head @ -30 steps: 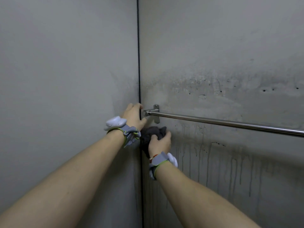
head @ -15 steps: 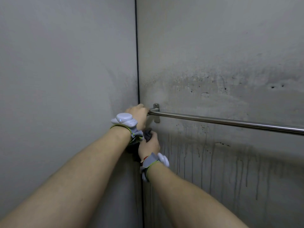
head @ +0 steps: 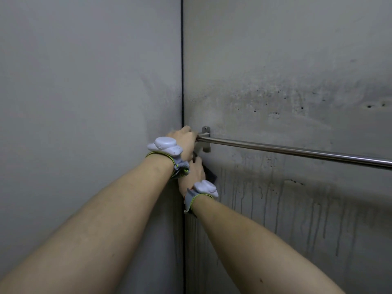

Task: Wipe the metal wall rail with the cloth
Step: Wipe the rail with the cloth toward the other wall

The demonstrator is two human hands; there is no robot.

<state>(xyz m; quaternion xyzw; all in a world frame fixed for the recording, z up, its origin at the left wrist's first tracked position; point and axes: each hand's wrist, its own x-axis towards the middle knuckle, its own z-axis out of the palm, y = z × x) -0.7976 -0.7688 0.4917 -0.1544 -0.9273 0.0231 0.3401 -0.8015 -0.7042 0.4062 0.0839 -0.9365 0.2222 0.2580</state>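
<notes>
— Rail [head: 297, 150] first: how does it lie against the hands?
— It starts at its bracket [head: 206, 132], just right of the corner seam [head: 182, 81] at centre frame, and runs to the right edge, dipping slightly as it goes. The long axis is roughly left to right across the stained concrete wall [head: 297, 60].
— And the cloth [head: 210, 175]?
— Dark, and bunched in the right hand [head: 194, 174], just below the rail's left end. The hand is wrapped round it, and only a corner pokes out on the hand's right side. As far as I can see, it isn't touching the rail.
— Left hand [head: 185, 139]?
— It's on the very end of the rail, beside the bracket, with its back toward the camera. The fingers bend over toward the bar but are hidden, so I can't tell whether they close round it or just rest there.
— So which hand wipes?
— The right, I'd judge. It has the cloth and sits just under the bar, and the whole bare length lies up and to its right. I'd lift the cloth onto the bar by the bracket, then slide it rightward along the axis.
— Anything in the way?
— The left hand crowds that end, and the white wrist devices [head: 164, 146] sit close together
</notes>
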